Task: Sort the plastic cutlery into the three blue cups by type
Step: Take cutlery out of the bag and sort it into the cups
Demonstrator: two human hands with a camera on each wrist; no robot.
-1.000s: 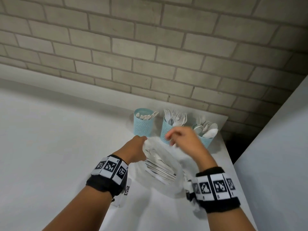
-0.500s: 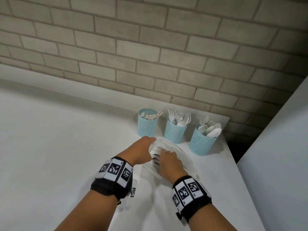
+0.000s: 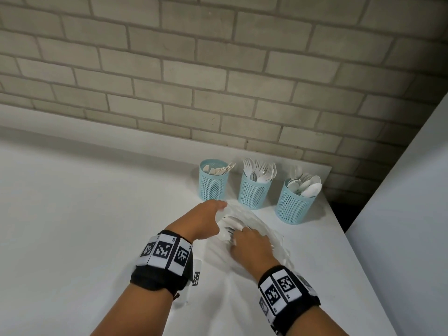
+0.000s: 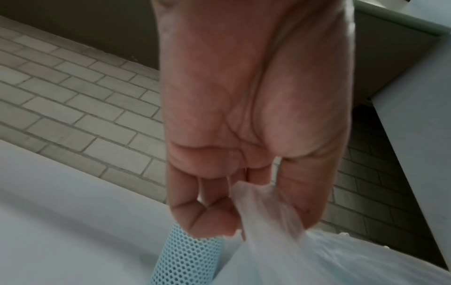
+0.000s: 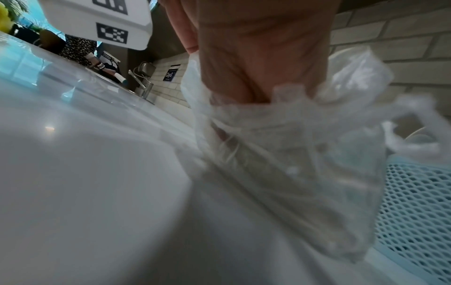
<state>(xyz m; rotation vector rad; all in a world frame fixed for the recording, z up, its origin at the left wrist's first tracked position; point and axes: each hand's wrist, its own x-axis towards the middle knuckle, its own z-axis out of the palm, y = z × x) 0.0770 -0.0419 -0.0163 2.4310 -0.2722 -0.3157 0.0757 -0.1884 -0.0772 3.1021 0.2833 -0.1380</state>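
Three blue mesh cups stand in a row near the wall: the left cup [image 3: 213, 183] holds knives, the middle cup [image 3: 254, 193] forks, the right cup [image 3: 293, 206] spoons. In front of them lies a clear plastic bag [image 3: 272, 236] with white cutlery [image 3: 229, 220] inside. My left hand [image 3: 218, 209] pinches the bag's edge [image 4: 263, 204] between thumb and fingers, holding its mouth up. My right hand [image 3: 238, 236] reaches down into the bag onto the cutlery. Its fingertips are hidden behind the plastic [image 5: 305, 154] in the right wrist view.
The white counter [image 3: 84, 226] ends at a brick wall [image 3: 218, 81] behind the cups. A white panel [image 3: 400, 214] rises just right of the counter's right edge. A sink tap [image 5: 144, 86] and a person stand far off along the counter.
One second ago my right hand was raised by the middle cup; it came down into the bag and stays there. My left hand keeps its pinch on the bag.
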